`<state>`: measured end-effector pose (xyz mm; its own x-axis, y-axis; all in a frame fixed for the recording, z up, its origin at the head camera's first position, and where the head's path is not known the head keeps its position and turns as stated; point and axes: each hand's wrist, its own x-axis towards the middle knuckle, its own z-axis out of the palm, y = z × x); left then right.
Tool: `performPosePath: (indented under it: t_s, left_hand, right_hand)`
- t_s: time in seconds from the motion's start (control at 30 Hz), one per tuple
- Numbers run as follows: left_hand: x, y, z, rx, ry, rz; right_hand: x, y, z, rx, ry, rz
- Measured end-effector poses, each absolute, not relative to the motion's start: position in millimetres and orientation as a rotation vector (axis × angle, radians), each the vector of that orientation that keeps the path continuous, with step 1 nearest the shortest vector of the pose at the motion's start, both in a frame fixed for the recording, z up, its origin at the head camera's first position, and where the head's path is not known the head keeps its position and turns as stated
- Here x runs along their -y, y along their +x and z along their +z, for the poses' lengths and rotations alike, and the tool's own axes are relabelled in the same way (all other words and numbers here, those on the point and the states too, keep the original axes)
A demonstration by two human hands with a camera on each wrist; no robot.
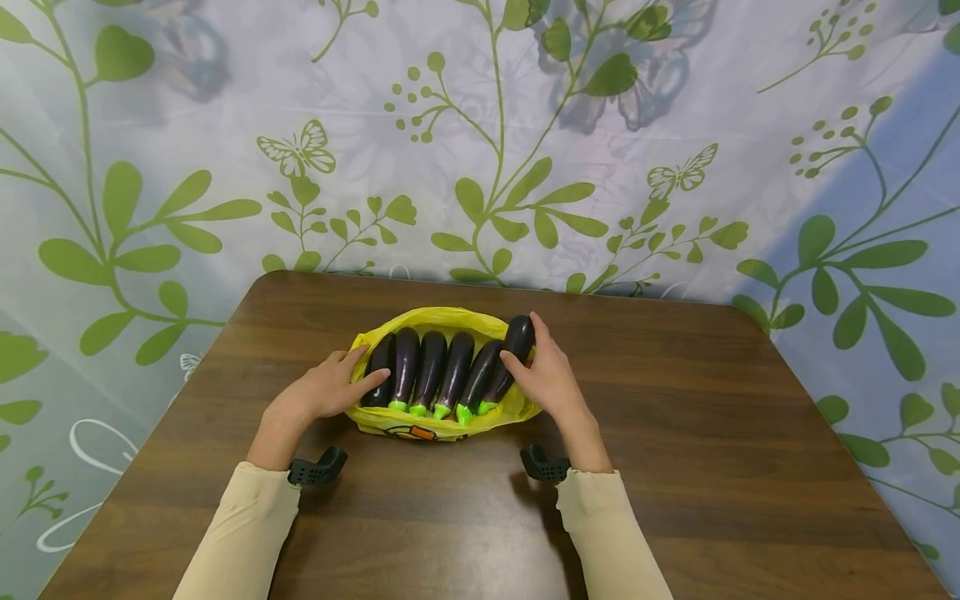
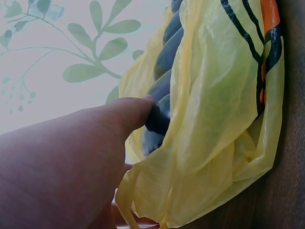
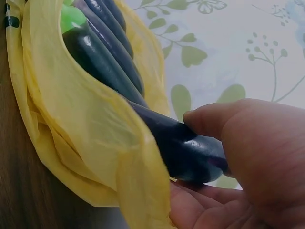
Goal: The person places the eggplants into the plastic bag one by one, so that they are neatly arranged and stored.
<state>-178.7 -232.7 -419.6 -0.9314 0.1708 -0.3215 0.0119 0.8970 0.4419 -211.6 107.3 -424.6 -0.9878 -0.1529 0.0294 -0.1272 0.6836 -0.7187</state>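
A yellow plastic bag point(image 1: 480, 427) lies open on the table, holding several dark purple eggplants point(image 1: 431, 367) side by side, their bright green stem ends toward me. My left hand point(image 1: 330, 390) holds the bag's left side, thumb over the rim against the leftmost eggplant point(image 1: 380, 375), fingers mostly hidden outside the bag. At the right end, my right hand point(image 1: 551, 375) grips the rightmost eggplant point(image 1: 518, 335) by its rounded far end, between thumb and fingers. That end rises above the bag's rim, while its stem end stays inside; the right wrist view shows this eggplant point(image 3: 188, 148) closely.
The brown wooden table point(image 1: 712, 433) extends around the bag on every side. Behind it hangs a pale cloth point(image 1: 360, 108) printed with green leaves and butterflies. Dark camera mounts point(image 1: 318, 468) sit on both wrists.
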Motion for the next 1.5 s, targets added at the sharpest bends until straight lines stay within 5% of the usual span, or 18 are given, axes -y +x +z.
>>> performPosePath:
  t_s: [1.5]
  left_hand:
    - [235.4,-179.8,-418.5,-2.709,0.156,0.654]
  right_hand:
    - [-98.7,-209.7,-422.4,-2.626,-0.144,-1.194]
